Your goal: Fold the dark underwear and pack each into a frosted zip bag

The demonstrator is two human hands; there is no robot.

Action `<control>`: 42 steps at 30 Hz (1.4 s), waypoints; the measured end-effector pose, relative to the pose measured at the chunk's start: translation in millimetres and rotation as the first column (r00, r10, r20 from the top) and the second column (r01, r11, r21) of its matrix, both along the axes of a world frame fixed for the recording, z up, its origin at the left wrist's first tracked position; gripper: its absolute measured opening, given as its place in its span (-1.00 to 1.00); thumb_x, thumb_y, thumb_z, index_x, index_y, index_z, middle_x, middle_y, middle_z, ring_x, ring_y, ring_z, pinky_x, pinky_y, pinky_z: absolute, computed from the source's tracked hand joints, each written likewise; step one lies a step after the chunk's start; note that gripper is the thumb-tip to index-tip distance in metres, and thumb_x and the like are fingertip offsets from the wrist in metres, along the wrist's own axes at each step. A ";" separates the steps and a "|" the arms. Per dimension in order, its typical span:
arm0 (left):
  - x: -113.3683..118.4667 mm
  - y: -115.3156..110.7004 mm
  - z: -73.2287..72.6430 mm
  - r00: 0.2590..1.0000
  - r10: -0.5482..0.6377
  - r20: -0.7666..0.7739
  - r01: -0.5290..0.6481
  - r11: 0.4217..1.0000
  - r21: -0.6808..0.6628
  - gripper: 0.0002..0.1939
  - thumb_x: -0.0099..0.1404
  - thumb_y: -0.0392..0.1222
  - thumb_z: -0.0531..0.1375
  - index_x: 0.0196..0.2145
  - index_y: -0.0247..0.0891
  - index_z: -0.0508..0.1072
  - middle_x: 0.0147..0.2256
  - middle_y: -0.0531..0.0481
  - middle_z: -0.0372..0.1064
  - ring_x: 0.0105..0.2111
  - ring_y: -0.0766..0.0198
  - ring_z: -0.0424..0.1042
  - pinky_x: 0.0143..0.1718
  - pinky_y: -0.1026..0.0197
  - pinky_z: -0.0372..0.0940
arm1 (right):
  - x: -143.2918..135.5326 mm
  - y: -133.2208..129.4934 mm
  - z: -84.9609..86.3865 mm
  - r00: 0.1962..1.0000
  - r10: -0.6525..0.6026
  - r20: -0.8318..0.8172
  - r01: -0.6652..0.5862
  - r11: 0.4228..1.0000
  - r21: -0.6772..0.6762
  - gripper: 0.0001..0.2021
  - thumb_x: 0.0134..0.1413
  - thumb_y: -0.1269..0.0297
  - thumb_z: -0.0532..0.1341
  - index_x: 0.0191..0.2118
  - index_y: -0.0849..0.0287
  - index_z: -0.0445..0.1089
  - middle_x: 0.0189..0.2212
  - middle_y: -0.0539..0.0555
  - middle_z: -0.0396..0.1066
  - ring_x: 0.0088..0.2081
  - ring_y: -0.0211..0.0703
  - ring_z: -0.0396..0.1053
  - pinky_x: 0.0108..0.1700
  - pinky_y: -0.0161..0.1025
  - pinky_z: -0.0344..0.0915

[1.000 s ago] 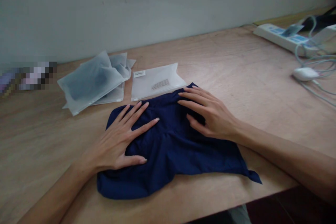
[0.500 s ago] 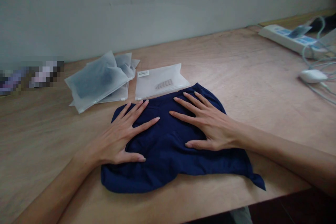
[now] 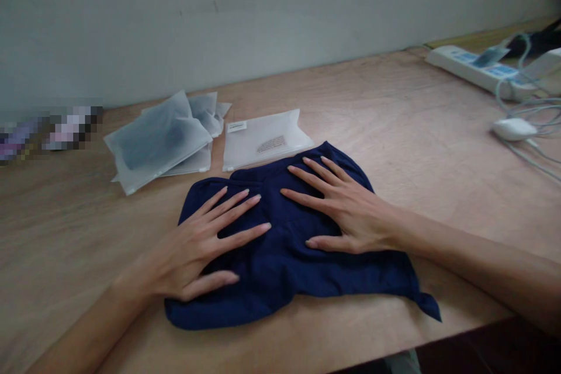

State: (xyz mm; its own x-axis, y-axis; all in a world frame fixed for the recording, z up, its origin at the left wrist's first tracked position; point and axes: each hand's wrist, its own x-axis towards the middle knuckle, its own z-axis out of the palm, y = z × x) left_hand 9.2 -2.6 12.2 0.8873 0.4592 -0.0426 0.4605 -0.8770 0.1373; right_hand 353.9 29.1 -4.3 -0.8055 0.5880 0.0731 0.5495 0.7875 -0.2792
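Note:
A navy-blue piece of cloth, perhaps a garment, lies spread and slightly wrinkled on the wooden table; its exact kind cannot be made out. My left hand rests palm down on its left part, fingers spread. On the right part lies my right hand, also flat with the fingers apart. A small twisted corner of the cloth sticks out at the lower right. Just beyond the far edge of the cloth is a frosted zip bag with a white label and printed text, looking flat.
Several frosted zip bags with dark contents are piled at the back left. A white power strip and a white charger with tangled cables sit at the right. Blurred-out items lie far left. A wall bounds the table behind.
My left hand has slid toward me over the cloth, baring more of its upper left edge. My right hand stays in nearly the same place on the cloth.

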 end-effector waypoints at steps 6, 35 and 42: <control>-3.3 2.2 -4.3 1.000 0.025 -0.005 -0.025 0.999 -0.041 0.09 0.13 0.57 0.16 0.45 0.03 -0.04 0.48 -0.09 -0.30 0.46 -0.34 -0.34 0.37 -0.46 -0.49 | 5.4 4.9 3.7 1.000 0.020 0.000 -0.020 1.000 -0.008 -0.12 0.15 -0.35 0.16 0.47 -0.09 -0.05 0.50 0.13 -0.30 0.48 0.36 -0.33 0.41 0.40 -0.28; -3.9 -0.4 -2.3 0.994 0.044 0.104 -0.041 0.999 -0.033 -0.01 0.19 0.45 0.22 0.42 0.00 0.07 0.46 -0.18 -0.20 0.42 -0.38 -0.17 0.36 -0.50 -0.29 | 14.7 9.3 3.3 0.999 0.052 0.006 -0.052 0.997 0.049 -0.10 0.16 -0.27 0.21 0.48 -0.03 -0.08 0.50 0.20 -0.25 0.47 0.36 -0.22 0.39 0.40 -0.18; -5.9 -25.4 -3.9 0.853 -0.057 0.519 0.101 0.993 -0.058 -0.72 0.33 0.14 0.24 -0.21 -0.09 0.55 -0.26 -0.11 0.51 -0.23 0.03 0.50 -0.22 0.01 0.38 | 7.2 0.1 11.3 0.935 0.101 -0.339 -0.019 0.971 0.238 -0.84 0.15 0.21 0.28 -0.19 0.15 0.46 -0.27 0.15 0.48 -0.22 -0.03 0.36 -0.14 -0.04 0.26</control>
